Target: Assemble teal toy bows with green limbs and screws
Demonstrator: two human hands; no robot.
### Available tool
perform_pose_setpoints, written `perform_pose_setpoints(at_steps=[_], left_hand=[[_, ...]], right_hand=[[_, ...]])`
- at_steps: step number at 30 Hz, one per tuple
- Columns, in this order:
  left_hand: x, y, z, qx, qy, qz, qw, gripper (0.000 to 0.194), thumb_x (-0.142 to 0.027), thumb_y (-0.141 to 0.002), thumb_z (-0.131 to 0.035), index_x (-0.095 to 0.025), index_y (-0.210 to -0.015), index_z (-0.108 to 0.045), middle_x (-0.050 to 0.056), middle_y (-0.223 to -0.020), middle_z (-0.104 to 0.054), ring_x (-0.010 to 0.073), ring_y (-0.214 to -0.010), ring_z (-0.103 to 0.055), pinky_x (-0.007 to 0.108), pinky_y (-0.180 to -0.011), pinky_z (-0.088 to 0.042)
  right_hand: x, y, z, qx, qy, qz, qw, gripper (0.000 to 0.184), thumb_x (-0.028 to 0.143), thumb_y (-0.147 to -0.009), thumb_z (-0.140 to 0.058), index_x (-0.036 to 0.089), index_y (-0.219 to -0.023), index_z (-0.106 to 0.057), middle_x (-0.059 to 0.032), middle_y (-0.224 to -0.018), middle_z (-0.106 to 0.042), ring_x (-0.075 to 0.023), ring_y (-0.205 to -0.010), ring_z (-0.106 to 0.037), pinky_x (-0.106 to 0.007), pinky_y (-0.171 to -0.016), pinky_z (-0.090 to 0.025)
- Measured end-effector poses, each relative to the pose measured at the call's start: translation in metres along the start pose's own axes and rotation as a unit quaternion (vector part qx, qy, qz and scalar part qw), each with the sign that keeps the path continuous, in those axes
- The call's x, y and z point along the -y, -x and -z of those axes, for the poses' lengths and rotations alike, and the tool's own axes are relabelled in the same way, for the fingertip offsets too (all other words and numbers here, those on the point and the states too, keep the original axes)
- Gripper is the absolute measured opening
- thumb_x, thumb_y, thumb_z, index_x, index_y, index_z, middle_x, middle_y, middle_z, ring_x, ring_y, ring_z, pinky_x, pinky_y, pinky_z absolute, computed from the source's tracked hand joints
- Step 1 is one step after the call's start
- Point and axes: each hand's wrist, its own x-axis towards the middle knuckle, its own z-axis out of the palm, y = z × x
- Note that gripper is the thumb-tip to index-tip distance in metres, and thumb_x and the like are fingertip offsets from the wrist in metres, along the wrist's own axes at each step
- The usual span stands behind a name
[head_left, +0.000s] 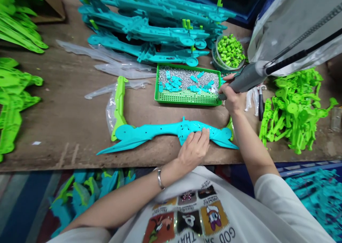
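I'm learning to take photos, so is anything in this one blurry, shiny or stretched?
In the head view, the green parts at far left look soft; in the same head view, the metal bits sparkle and the bracelet glints; also in the head view, the edges seem stretched, perhaps by a wide lens.

desk: brown, scuffed at front. on it: long turquoise part, near edge; green tray, behind that; stacked turquoise parts, rear; clear tub, beside stack; clear plastic pieces, left of tray; black-handled tool, right; green heap, far right.
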Motion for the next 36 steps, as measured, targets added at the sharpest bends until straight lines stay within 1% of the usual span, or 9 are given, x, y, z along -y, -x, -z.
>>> perform_pose_setpoints(at_steps=[5, 9, 12, 15, 18, 22, 27, 32, 36], left_hand=[[-0.002, -0.007, -0.008, -0.017, 0.023, -0.004, 1.0, 0.042, -0.021, -0.102, -0.051, -0.005, -0.14, -0.061, 0.022, -0.127, -0.072, 0.0257, -0.092, -0.07, 0.041, -0.073, -0.052], [-0.005, -0.011, -0.007, -0.022, 0.02, 0.014, 0.999, 0.039, -0.019, -0.102, -0.05, -0.004, -0.135, -0.063, 0.019, -0.119, -0.073, 0.0238, -0.083, -0.067, 0.04, -0.069, -0.049], [-0.011, -0.008, -0.002, 0.002, -0.006, 0.023, 1.0, 0.042, -0.013, -0.101, -0.048, -0.005, -0.141, -0.06, 0.019, -0.129, -0.071, 0.0224, -0.081, -0.065, 0.04, -0.069, -0.047], [-0.018, -0.002, 0.002, 0.043, -0.004, 0.042, 0.998, 0.051, -0.009, -0.099, -0.045, -0.008, -0.15, -0.054, 0.02, -0.143, -0.064, 0.024, -0.089, -0.063, 0.041, -0.071, -0.048], [-0.022, 0.001, 0.003, 0.062, 0.004, 0.045, 0.997, 0.054, -0.011, -0.1, -0.044, -0.012, -0.153, -0.052, 0.019, -0.151, -0.058, 0.0252, -0.094, -0.061, 0.042, -0.073, -0.049], [-0.022, 0.0, 0.002, 0.05, 0.006, 0.044, 0.998, 0.05, -0.013, -0.101, -0.044, -0.01, -0.149, -0.055, 0.019, -0.146, -0.061, 0.0248, -0.092, -0.06, 0.042, -0.072, -0.049], [-0.021, -0.001, 0.0, 0.027, 0.002, 0.047, 0.999, 0.044, -0.014, -0.102, -0.046, -0.008, -0.144, -0.059, 0.018, -0.143, -0.063, 0.0241, -0.09, -0.059, 0.041, -0.071, -0.047], [-0.022, -0.001, -0.001, 0.027, 0.013, 0.048, 0.998, 0.042, -0.014, -0.102, -0.046, -0.01, -0.141, -0.06, 0.018, -0.142, -0.062, 0.0245, -0.09, -0.059, 0.043, -0.07, -0.046], [-0.022, -0.001, -0.003, 0.024, 0.02, 0.047, 0.998, 0.038, -0.012, -0.102, -0.045, -0.011, -0.135, -0.064, 0.019, -0.135, -0.065, 0.0247, -0.09, -0.059, 0.043, -0.07, -0.045]], right_hand=[[0.004, 0.0, 0.003, -0.018, -0.003, 0.023, 1.0, 0.024, 0.044, -0.076, -0.074, 0.027, -0.081, -0.057, 0.0053, -0.058, -0.059, -0.0168, -0.052, -0.057, -0.034, -0.059, -0.053], [0.031, 0.016, 0.006, 0.002, -0.053, 0.029, 0.998, 0.032, 0.055, -0.078, -0.076, 0.03, -0.092, -0.061, 0.0056, -0.059, -0.055, -0.0178, -0.053, -0.058, -0.036, -0.058, -0.054], [0.055, 0.043, 0.005, 0.047, -0.117, 0.016, 0.992, 0.033, 0.052, -0.078, -0.078, 0.032, -0.099, -0.062, 0.0062, -0.057, -0.053, -0.0186, -0.05, -0.057, -0.038, -0.056, -0.054], [0.065, 0.071, 0.004, 0.1, -0.135, -0.015, 0.986, 0.031, 0.046, -0.078, -0.078, 0.033, -0.102, -0.062, 0.006, -0.056, -0.054, -0.0199, -0.048, -0.055, -0.04, -0.054, -0.053], [0.061, 0.091, 0.004, 0.118, -0.13, -0.03, 0.984, 0.032, 0.047, -0.078, -0.077, 0.033, -0.102, -0.061, 0.0057, -0.057, -0.053, -0.0213, -0.05, -0.056, -0.043, -0.055, -0.054], [0.048, 0.098, 0.003, 0.134, -0.115, -0.04, 0.984, 0.027, 0.051, -0.082, -0.073, 0.032, -0.095, -0.06, 0.0042, -0.062, -0.055, -0.0213, -0.055, -0.058, -0.043, -0.058, -0.054], [0.042, 0.101, 0.002, 0.125, -0.139, -0.045, 0.981, 0.032, 0.044, -0.081, -0.077, 0.033, -0.106, -0.06, 0.0056, -0.064, -0.057, -0.0204, -0.055, -0.058, -0.041, -0.057, -0.053], [0.032, 0.105, 0.007, 0.142, -0.101, -0.067, 0.982, 0.033, 0.052, -0.078, -0.078, 0.029, -0.095, -0.06, 0.0041, -0.065, -0.058, -0.0205, -0.059, -0.062, -0.041, -0.062, -0.058], [0.023, 0.103, 0.008, 0.183, -0.088, -0.087, 0.975, 0.032, 0.05, -0.075, -0.082, 0.029, -0.087, -0.061, 0.0042, -0.067, -0.058, -0.0189, -0.061, -0.062, -0.038, -0.06, -0.058]])
